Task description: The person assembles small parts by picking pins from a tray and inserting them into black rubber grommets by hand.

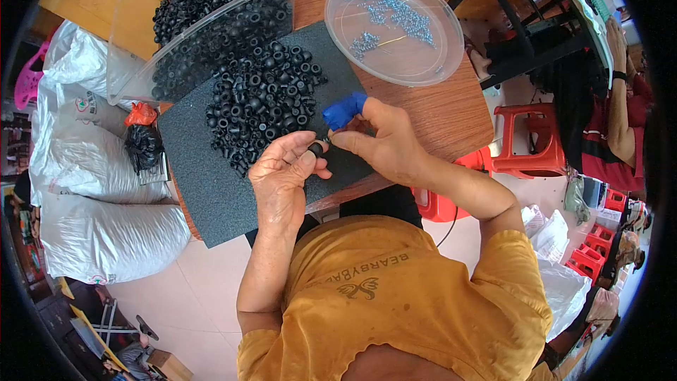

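My left hand (282, 173) pinches a small round black rubber part (316, 148) between thumb and fingers. Right against it is my right hand (384, 137), its thumb and index finger pressed together at the part. A blue wrap (343, 111) covers that index finger. Something tiny and metallic seems to show at the right fingertips, too small to make out. Beyond both hands, a heap of similar black rubber parts (264, 102) lies on a dark grey foam mat (194, 162).
A clear plastic bin (204, 32) full of black parts stands far left. A round clear tray (416, 70) with small bluish metal pieces (405, 17) sits far right on the wooden table (455, 109). White sacks (113, 236) fill the left side; red stools (529, 141) stand right, near another person's arm (620, 116).
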### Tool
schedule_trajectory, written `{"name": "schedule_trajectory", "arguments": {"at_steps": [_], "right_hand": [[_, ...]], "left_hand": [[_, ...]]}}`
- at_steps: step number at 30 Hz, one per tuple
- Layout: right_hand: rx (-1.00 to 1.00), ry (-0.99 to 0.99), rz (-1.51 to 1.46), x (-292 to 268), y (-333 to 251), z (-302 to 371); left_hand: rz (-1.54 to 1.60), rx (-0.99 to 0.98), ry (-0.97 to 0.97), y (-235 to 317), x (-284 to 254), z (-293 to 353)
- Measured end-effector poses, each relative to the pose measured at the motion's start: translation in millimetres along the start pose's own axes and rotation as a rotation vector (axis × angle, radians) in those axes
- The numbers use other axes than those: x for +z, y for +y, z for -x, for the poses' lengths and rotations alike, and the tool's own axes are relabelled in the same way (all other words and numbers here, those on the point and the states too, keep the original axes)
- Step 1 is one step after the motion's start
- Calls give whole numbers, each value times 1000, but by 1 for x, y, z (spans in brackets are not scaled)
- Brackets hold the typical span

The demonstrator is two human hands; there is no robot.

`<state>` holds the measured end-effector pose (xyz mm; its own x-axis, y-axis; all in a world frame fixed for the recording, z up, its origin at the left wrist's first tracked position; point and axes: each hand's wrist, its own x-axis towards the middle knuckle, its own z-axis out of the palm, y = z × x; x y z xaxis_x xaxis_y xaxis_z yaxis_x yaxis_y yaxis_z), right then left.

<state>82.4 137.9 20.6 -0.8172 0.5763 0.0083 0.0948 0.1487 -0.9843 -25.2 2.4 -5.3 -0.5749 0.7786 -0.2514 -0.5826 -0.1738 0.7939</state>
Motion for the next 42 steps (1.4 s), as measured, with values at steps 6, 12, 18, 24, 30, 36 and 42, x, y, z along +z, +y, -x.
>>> {"name": "schedule_trajectory", "arguments": {"at_steps": [6,12,18,24,30,36,42], "right_hand": [[-224,6,160,3,-4,4],[-327,45,251,6,5,5],[-344,59,219,7,3,6],[-357,46,253,2,3,7],[-343,-10,279,3,0,8],[-269,-45,280,4,3,6],[109,-144,-175,-2,10,6]], "left_hand": [[44,5,30,0,3,3],[1,40,35,-2,5,5],[11,10,-8,-2,2,5],[-718,516,77,-5,11,12],[-1229,815,7,-2,11,8],[-1422,896,-90,-3,9,10],[-1275,914,-142,0,9,9]]}}
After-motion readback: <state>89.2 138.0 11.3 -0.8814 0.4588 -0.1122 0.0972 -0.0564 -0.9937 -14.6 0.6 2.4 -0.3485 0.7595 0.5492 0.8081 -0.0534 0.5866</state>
